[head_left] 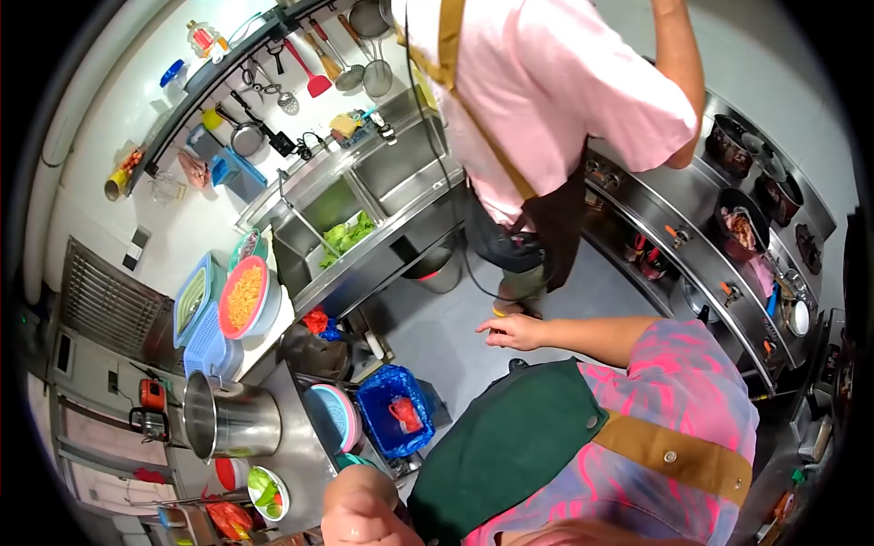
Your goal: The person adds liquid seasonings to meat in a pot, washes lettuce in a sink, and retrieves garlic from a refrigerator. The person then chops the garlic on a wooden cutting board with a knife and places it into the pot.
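Note:
My right hand [512, 332] reaches out over the grey floor with its fingers loosely spread and nothing in them. Close to the camera at the bottom edge is my left hand [364, 517], foreshortened and partly cut off, so its fingers cannot be made out. A steel counter [305, 455] lies beside it, with a white bowl of cut vegetables [269, 494] and a tall steel pot [232, 419] on top. Between my hands and the counter stands a bin lined with a blue bag [369, 405], a red wrapper [405, 415] inside.
A co-worker in a pink shirt [546, 82] stands ahead, between the sink [401, 173] holding leafy greens [348, 238] and the stove counter [674, 214] with dark pots [731, 146]. A pink basin of yellow food [244, 296] and a blue basket [209, 341] are at left.

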Available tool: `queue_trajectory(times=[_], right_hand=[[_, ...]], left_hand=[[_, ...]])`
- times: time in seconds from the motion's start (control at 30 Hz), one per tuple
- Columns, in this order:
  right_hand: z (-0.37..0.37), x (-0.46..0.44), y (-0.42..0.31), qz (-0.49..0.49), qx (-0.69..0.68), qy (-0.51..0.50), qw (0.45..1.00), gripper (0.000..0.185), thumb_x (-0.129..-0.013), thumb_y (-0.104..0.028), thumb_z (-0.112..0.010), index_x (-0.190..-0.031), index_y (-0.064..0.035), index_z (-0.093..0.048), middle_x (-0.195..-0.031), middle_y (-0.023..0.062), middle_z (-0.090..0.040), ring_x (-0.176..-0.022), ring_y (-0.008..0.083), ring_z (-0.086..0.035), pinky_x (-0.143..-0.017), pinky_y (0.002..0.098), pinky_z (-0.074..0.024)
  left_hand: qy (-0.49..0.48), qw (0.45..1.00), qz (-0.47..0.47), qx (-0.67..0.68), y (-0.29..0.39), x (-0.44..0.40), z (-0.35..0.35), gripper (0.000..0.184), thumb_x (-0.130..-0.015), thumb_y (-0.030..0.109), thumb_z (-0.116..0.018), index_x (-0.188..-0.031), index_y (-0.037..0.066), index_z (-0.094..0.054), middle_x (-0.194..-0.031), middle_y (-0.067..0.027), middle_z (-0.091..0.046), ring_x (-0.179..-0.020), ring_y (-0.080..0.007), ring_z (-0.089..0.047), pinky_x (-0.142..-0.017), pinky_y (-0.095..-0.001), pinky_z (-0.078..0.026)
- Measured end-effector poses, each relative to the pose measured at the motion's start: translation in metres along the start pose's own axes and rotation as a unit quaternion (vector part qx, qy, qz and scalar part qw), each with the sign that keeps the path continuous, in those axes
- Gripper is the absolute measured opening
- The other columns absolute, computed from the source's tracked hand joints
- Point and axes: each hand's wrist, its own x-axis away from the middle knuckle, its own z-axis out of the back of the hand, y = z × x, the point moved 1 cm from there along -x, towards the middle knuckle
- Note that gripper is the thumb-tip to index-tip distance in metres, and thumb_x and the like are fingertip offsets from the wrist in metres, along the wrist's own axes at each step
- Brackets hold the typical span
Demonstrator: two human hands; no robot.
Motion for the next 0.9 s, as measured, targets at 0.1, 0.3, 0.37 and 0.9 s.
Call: queue_trajectory(times=[0.1, 0.3, 0.37, 0.9], right_hand=[[0.005, -0.025, -0.003, 0.016, -0.002, 0.004, 1.000, 0.036, -0.087, -0.030, -0.048, -0.116, -0.0097, -0.045, -0.085, 0.0070, -0.061, -0.076, 0.0187, -0.059, -0.069, 0.0308, -0.0457], [0.046, -0.105, 0.007, 0.060, -0.022, 0.021, 0.998, 0.035, -0.087, -0.029, -0.048, -0.116, -0.0099, -0.044, -0.092, 0.0072, -0.061, -0.081, 0.0206, -0.059, -0.072, 0.0310, -0.0454], [0.065, -0.123, 0.005, 0.033, -0.089, 0.063, 0.993, 0.034, -0.087, -0.027, -0.048, -0.116, -0.0097, -0.044, -0.087, 0.0062, -0.060, -0.080, 0.0180, -0.058, -0.072, 0.0292, -0.0449], [0.180, -0.294, 0.026, 0.111, -0.007, 0.406, 0.907, 0.034, -0.082, -0.021, -0.054, -0.110, -0.0035, -0.046, -0.098, 0.0110, -0.049, -0.080, 0.0200, -0.052, -0.072, 0.0311, -0.0430]], left_hand=[[0.006, 1.000, -0.001, 0.003, -0.023, 0.005, 0.008, 0.013, -0.075, 0.016, -0.044, -0.084, 0.017, -0.034, -0.046, 0.0051, -0.031, -0.038, -0.0087, -0.023, -0.041, -0.0213, -0.023], [-0.008, 1.000, 0.010, 0.002, -0.095, 0.018, 0.020, 0.020, -0.079, 0.020, -0.043, -0.097, 0.021, -0.033, -0.047, 0.0053, -0.030, -0.038, -0.0083, -0.023, -0.041, -0.0216, -0.022], [-0.012, 1.000, 0.009, 0.005, -0.121, 0.023, 0.024, 0.023, -0.080, 0.021, -0.043, -0.101, 0.022, -0.033, -0.047, 0.0053, -0.030, -0.038, -0.0082, -0.023, -0.041, -0.0216, -0.022], [0.092, 0.995, 0.047, 0.014, -0.282, 0.094, 0.100, 0.026, -0.087, 0.034, -0.041, -0.112, 0.029, -0.043, -0.053, 0.0050, -0.034, -0.042, -0.0082, -0.028, -0.042, -0.0241, -0.021]])
